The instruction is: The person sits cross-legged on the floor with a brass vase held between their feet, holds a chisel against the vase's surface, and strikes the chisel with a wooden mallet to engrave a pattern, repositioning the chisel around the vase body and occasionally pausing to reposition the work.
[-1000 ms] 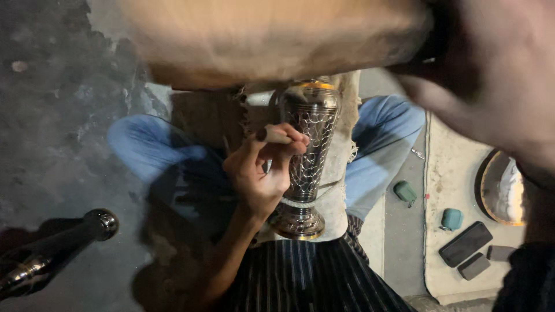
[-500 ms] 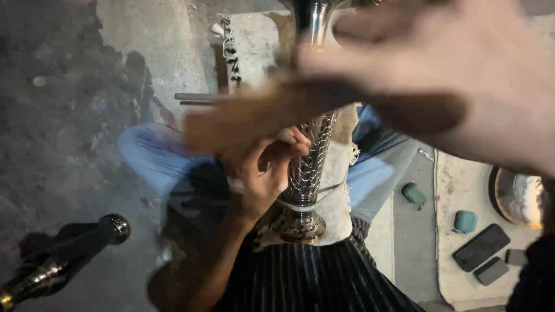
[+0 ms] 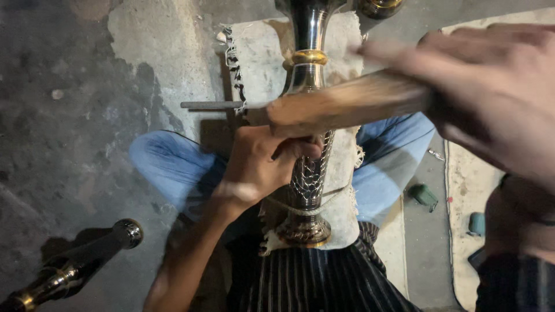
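Near, the left hand point(image 3: 260, 167) has its fingers clamped on a small tool pressed against the metal vase point(image 3: 306, 173), which lies on cloth point(image 3: 260, 52) across the lap. The vase looks heavy, stiff and slick; its patterned waist offers grip. Right hand point(image 3: 497, 98), blurred, grips a wooden mallet point(image 3: 347, 107).

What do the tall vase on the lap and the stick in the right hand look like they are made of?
The vase looks like polished metal, silver-toned with a brass-coloured band: it mirrors light and carries a fine engraved lattice where the left hand rests. The stick, gripped by the right hand, looks like bare wood, tan and matt, though motion blur leaves that open. The cloth beneath looks like coarse woven fabric with frayed edges.
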